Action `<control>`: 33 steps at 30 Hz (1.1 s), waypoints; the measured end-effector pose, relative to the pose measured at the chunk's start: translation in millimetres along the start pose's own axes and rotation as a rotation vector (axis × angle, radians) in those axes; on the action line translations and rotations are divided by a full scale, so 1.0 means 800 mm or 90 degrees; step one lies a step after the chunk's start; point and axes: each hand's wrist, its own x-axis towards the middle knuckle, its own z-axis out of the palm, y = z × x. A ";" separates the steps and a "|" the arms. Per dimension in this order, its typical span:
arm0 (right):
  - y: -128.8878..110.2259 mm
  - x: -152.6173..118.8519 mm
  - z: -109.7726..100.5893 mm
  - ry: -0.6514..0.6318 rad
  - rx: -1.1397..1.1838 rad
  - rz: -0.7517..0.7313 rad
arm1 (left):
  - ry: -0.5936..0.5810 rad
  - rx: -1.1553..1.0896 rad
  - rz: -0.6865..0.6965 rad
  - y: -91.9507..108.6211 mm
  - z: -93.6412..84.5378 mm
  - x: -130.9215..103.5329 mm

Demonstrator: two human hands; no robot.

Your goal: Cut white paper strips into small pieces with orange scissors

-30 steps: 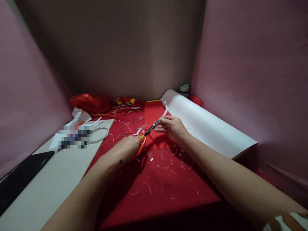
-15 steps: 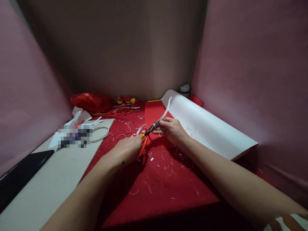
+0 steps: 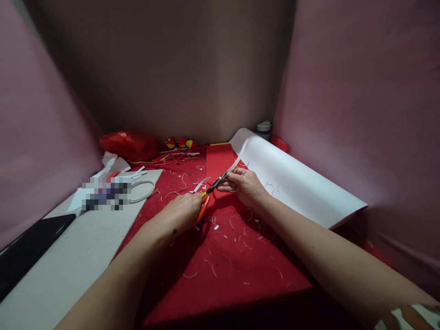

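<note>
Scissors (image 3: pixel 205 204) with orange and yellow handles and dark blades are in my left hand (image 3: pixel 184 211), whose fingers wrap round the handles. The blades point up and right, reaching the fingertips of my right hand (image 3: pixel 245 185). Between those fingers is pinched a narrow white strip (image 3: pixel 238 159), its free end curving up over the white sheet. Under the hands lies a red ribbed sheet (image 3: pixel 220 160) on the red cloth (image 3: pixel 233 279). Thin white trimmings are scattered around. Whether the blades touch the strip is hard to tell.
A large curled white sheet (image 3: pixel 302 176) lies at the right, a lidded container (image 3: pixel 264 128) behind it. On the left are a pale board (image 3: pixel 89 247), a dark flat object (image 3: pixel 34 247) and a white ring (image 3: pixel 151 184). A red bag (image 3: pixel 129 144) sits at the back.
The free end of the white strip has shifted slightly to the right. Both hands keep nearly the same place and grip.
</note>
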 end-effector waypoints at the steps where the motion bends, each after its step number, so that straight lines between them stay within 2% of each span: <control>1: 0.000 0.000 0.000 0.000 0.000 0.002 | 0.007 -0.005 0.007 -0.001 0.001 0.001; 6: -0.004 0.000 -0.002 0.015 0.013 0.033 | 0.022 -0.011 0.031 -0.008 0.010 0.005; 9: -0.007 0.000 -0.003 0.020 0.022 0.010 | 0.029 0.009 0.040 -0.010 0.013 0.006; 18: -0.006 0.002 -0.003 0.022 0.018 0.002 | -0.006 -0.023 0.014 -0.006 0.008 0.003; 26: -0.008 -0.004 0.006 0.022 0.001 0.017 | 0.005 0.029 -0.023 -0.003 0.007 0.000; 33: -0.007 -0.004 0.004 0.019 0.002 0.005 | 0.001 0.026 -0.015 -0.004 0.009 0.004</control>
